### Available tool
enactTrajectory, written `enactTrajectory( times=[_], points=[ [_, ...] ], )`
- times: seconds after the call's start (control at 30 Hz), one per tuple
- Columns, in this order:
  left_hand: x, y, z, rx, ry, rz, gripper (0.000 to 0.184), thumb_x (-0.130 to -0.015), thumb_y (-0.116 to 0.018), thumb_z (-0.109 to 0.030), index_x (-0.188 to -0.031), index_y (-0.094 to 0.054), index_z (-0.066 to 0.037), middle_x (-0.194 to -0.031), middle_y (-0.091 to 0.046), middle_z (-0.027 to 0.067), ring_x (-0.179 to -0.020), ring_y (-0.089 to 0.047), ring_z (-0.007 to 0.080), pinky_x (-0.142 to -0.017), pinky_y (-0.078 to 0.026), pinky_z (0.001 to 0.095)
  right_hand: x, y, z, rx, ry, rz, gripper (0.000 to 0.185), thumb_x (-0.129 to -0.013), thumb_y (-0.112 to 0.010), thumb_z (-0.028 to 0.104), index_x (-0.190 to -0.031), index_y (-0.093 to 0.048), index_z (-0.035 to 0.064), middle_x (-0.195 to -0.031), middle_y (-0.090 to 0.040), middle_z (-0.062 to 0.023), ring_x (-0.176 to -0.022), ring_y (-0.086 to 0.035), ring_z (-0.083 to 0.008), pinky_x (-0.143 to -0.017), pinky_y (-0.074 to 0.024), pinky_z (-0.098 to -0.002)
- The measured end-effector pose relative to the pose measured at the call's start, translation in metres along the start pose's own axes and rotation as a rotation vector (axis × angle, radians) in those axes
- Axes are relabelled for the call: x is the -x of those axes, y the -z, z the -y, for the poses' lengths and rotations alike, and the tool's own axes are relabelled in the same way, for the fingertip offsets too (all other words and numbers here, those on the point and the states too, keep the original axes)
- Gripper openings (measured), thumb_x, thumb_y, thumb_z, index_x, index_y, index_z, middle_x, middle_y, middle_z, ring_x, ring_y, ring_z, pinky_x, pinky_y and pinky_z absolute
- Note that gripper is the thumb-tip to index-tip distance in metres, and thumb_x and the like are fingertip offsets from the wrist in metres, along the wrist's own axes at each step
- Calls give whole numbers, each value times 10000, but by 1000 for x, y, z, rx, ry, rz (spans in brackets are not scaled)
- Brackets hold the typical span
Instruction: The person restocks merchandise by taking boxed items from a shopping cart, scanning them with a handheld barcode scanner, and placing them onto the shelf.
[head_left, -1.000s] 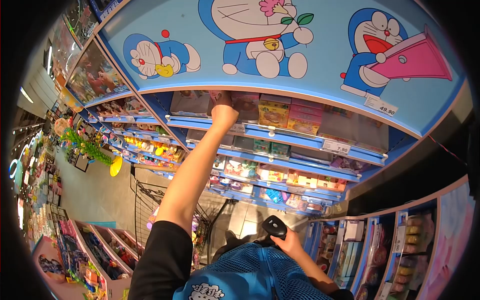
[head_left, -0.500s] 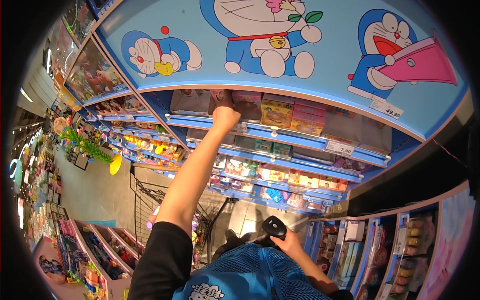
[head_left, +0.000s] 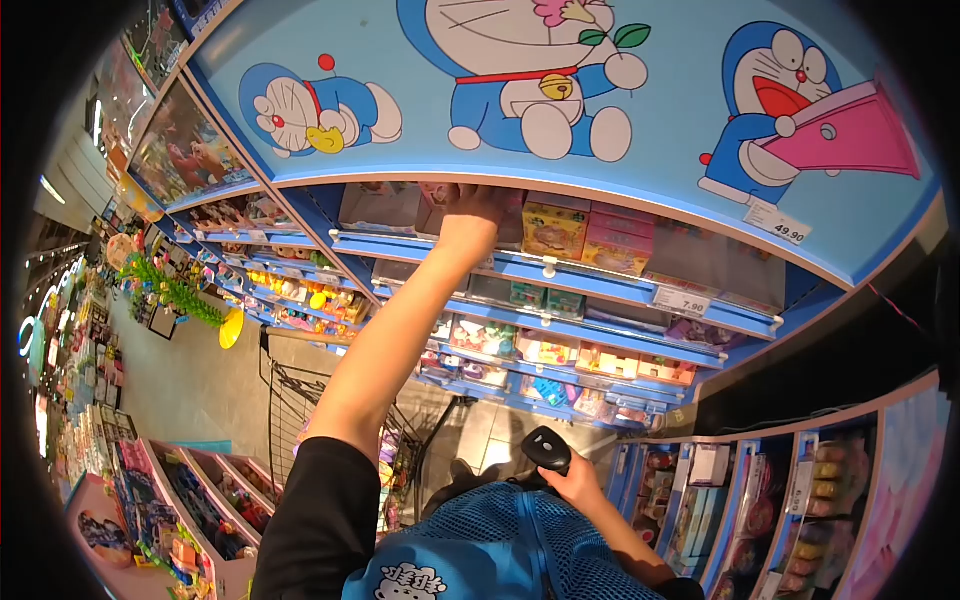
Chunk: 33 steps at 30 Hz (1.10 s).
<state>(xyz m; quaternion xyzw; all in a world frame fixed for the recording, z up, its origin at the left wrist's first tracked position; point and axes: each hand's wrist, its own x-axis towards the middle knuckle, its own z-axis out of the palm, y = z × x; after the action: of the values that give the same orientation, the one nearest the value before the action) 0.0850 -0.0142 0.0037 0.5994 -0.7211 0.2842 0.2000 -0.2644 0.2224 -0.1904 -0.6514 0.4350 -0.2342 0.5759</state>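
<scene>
My left hand (head_left: 470, 225) reaches into the upper shelf under the blue cartoon-cat panel, back of the hand upward. Its fingers look stretched out and apart over the boxes; their tips are in shade, and I see nothing held. Left of the fingers is a pink box (head_left: 434, 194) in a grey display tray (head_left: 380, 208). To the right stand a yellow box (head_left: 553, 230) and several pink boxes (head_left: 618, 243). Low down, in front of my body, my right hand (head_left: 572, 478) is closed around a black rounded handheld device (head_left: 546, 450).
The blue cartoon panel (head_left: 680, 90) overhangs the shelf. Price tags (head_left: 680, 299) line the shelf edge. A black wire cart (head_left: 285, 390) stands at left, below my left arm. Another shelf unit (head_left: 690, 480) curves along the lower right. Toy racks (head_left: 200, 490) fill the lower left.
My left hand has shifted right along the shelf, away from the pink box it was at, and its fingers have spread. My right hand stays low with the black device, barely moved.
</scene>
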Motion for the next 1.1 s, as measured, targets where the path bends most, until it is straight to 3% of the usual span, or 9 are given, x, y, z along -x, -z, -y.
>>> enactTrajectory(
  times=[0.17,0.37,0.5,0.6,0.73,0.87,1.0,1.1],
  points=[
    [0,-8,5,1,-19,-51,481,-800,-760,-109,-1266,-648,-149,-1305,-596,162,-1250,-534,405,-1017,-454,542,-2,-3,-11,-40,-36,-2,446,-834,-810,227,-1193,-660,8,-1038,-754,-180,-972,-742,-296,-854,-565,-373],
    [-17,13,14,274,236,344,388,-837,-763,-168,-1212,-701,-90,-1254,-666,193,-1187,-612,371,-996,-494,460,0,-1,-9,-8,-62,-11,435,-835,-809,240,-1183,-662,24,-1033,-752,-181,-974,-741,-310,-855,-566,-377],
    [-23,-17,46,61,-14,323,420,-843,-803,-270,-1220,-718,-105,-1206,-717,154,-1102,-678,330,-955,-524,398,3,-1,-6,22,-31,-22,434,-837,-805,250,-1184,-664,32,-1036,-752,-179,-976,-739,-318,-857,-566,-380],
    [-55,32,42,513,322,810,439,-853,-790,-312,-1242,-710,-124,-1187,-736,108,-1082,-689,276,-950,-524,367,5,0,-9,29,-20,-35,430,-839,-803,247,-1187,-665,35,-1040,-754,-175,-976,-740,-317,-859,-566,-381],
    [-65,39,50,567,347,962,438,-859,-781,-319,-1248,-705,-131,-1180,-739,95,-1072,-692,260,-947,-524,357,11,2,-11,-34,-41,-29,435,-842,-802,244,-1192,-664,25,-1048,-755,-178,-983,-742,-312,-862,-566,-381],
    [-66,30,43,444,269,851,438,-865,-772,-326,-1254,-701,-139,-1174,-742,83,-1061,-695,244,-945,-524,348,15,6,-16,-12,-61,-12,443,-851,-798,241,-1199,-659,6,-1053,-755,-182,-988,-742,-307,-863,-565,-382],
    [-50,43,10,207,330,485,417,-874,-750,-304,-1254,-692,-140,-1176,-736,99,-1080,-689,272,-953,-523,375,21,9,-13,-8,-69,-15,432,-858,-793,235,-1192,-659,-3,-1052,-756,-184,-985,-743,-306,-859,-567,-381],
    [-34,14,13,-93,100,221,407,-864,-756,-304,-1231,-700,-139,-1184,-720,133,-1112,-663,324,-965,-514,417,23,9,-13,-14,-58,-17,422,-862,-792,235,-1183,-661,-4,-1045,-757,-183,-977,-743,-305,-850,-568,-380]
  ],
)
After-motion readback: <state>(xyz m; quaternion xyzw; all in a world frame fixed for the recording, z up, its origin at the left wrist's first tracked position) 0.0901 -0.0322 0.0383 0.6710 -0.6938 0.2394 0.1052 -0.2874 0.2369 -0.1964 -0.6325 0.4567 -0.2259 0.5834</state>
